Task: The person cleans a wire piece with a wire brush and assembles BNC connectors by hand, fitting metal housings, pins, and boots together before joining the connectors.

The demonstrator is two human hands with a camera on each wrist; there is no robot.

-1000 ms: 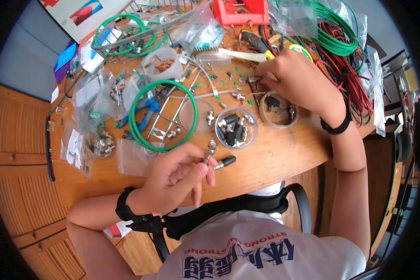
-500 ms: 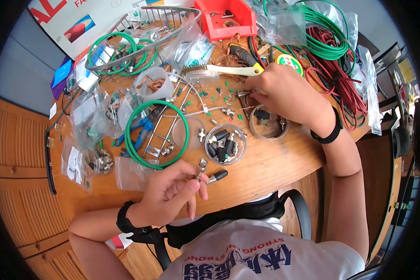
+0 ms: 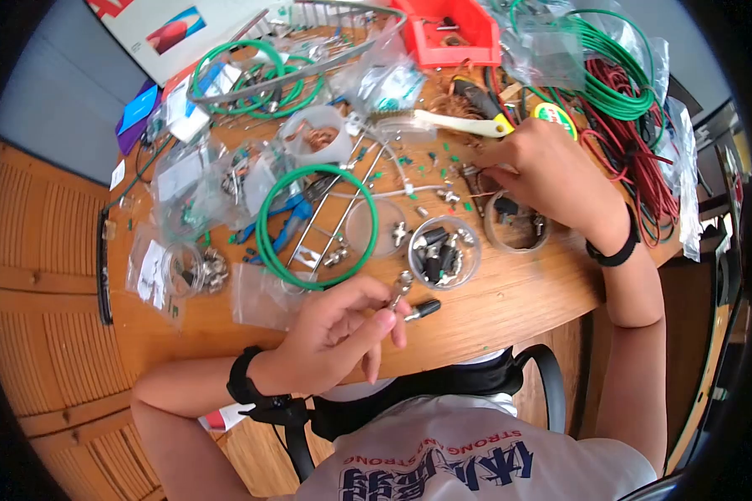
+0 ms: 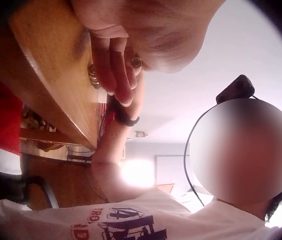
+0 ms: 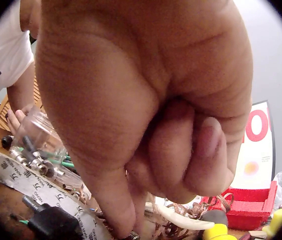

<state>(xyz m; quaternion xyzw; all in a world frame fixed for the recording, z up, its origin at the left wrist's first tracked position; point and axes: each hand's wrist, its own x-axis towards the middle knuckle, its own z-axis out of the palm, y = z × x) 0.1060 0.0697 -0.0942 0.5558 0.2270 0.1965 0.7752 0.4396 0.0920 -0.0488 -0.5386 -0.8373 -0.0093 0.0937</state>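
My left hand (image 3: 330, 334) pinches a silver BNC connector (image 3: 403, 280) between thumb and fingertips, over the table's front edge. Just beyond those fingers lies a black-sleeved connector (image 3: 426, 309). Right of centre, my right hand (image 3: 556, 184) reaches down beside a tape roll (image 3: 497, 242) with a black part inside. In the right wrist view its thumb and forefinger meet at a small metal part (image 5: 134, 236), mostly hidden by the fingertips, while the other fingers curl in. A clear round tub (image 3: 444, 252) of black and silver connectors stands between the hands.
A green cable coil (image 3: 263, 225) lies over blue-handled pliers (image 3: 288, 221) on the left. Behind are a white-handled brush (image 3: 468, 125), a red bin (image 3: 451, 37), a tub of copper scraps (image 3: 317, 138) and a wire basket. Red and green cable bundles (image 3: 635, 159) fill the far right.
The head view has shifted about. Both hands stay nearly where they were over the table, the left still pinching its connector and the right still beside the tape roll.
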